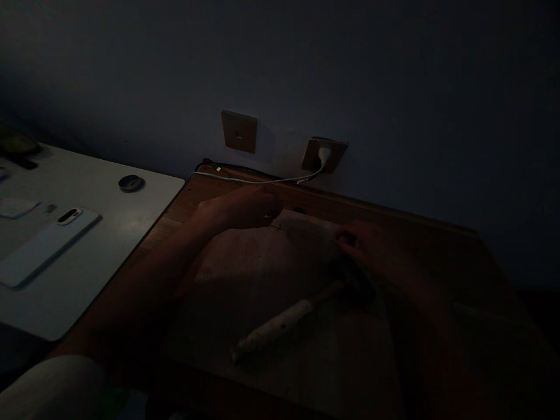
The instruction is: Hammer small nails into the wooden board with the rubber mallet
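Observation:
The light is very dim. My left hand [256, 207] is closed above the far left edge of a pale board [258, 268], its fingers pinched together. A tiny bright speck shows at these fingertips, too small to name. At the board's far right edge, my right hand [361, 238] has its thumb and fingers curled together; whatever they hold is lost in the dark. Nearer to me a hammer [280, 324] lies slantwise on the board, its handle pale and worn. Its dark head sits just below my right hand.
The board rests on a wooden table [437, 251] against the wall. A white plug [324, 156] sits in a wall socket, its cable [262, 181] trailing left along the table's back edge. On a white table [118, 227] at left are a phone [52, 245] and a round dark object [131, 183].

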`<state>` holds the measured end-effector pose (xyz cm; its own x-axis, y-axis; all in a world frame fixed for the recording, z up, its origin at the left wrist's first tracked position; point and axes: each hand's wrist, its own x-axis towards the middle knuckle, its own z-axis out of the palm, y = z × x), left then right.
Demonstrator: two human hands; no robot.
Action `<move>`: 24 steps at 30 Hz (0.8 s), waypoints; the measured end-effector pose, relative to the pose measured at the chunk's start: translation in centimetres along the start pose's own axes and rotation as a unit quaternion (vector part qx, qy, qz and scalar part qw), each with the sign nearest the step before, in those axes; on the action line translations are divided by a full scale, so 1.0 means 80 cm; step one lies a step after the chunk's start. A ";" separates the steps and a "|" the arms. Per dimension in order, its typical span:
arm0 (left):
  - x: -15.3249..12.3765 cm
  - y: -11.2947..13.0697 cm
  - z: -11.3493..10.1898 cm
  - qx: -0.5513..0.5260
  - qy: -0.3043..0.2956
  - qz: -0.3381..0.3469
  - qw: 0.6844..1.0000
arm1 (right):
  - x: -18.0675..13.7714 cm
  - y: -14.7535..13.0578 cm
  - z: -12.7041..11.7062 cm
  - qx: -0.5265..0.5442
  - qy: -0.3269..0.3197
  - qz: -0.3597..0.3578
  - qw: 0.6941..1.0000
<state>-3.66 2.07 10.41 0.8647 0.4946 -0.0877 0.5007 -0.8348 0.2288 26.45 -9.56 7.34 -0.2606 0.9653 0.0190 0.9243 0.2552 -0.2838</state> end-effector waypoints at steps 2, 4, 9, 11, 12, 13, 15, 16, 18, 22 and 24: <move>0.000 0.000 0.001 -0.011 -0.002 -0.002 1.000 | 0.001 -0.001 0.001 0.008 -0.006 -0.007 1.000; 0.001 0.002 0.000 -0.017 -0.011 -0.014 1.000 | 0.002 -0.001 0.001 0.015 -0.010 -0.012 1.000; 0.003 0.005 -0.002 -0.019 -0.023 -0.032 0.999 | 0.000 -0.001 0.005 0.011 0.004 -0.021 1.000; 0.004 0.005 -0.001 -0.016 -0.023 -0.040 0.999 | 0.000 -0.001 0.005 0.009 -0.002 -0.015 1.000; 0.004 0.004 0.000 -0.015 -0.023 -0.042 0.999 | 0.000 -0.001 0.005 0.007 -0.010 -0.008 1.000; 0.004 0.003 0.002 -0.015 -0.024 -0.042 0.999 | 0.000 -0.002 0.004 0.005 -0.018 0.002 1.000; 0.004 0.001 0.005 -0.017 -0.031 -0.042 0.999 | 0.001 -0.003 0.002 0.001 -0.031 0.016 0.999; 0.005 -0.001 0.007 -0.017 -0.033 -0.044 0.998 | 0.001 -0.003 0.002 -0.001 -0.034 0.018 0.999; 0.005 -0.003 0.010 -0.009 -0.035 -0.052 0.998 | 0.002 -0.005 0.001 0.000 -0.040 0.018 0.999; 0.007 -0.001 0.012 0.019 -0.031 -0.047 0.998 | 0.001 -0.006 0.003 0.008 -0.044 0.016 0.999; 0.007 0.001 0.013 0.028 -0.031 -0.044 0.998 | 0.000 -0.005 0.005 0.009 -0.031 0.008 0.999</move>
<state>-3.11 2.06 9.39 0.8177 0.5516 -0.1649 0.5741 -0.8024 0.1628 25.93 -9.66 7.10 -0.2636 0.9635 -0.0457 0.9235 0.2384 -0.3006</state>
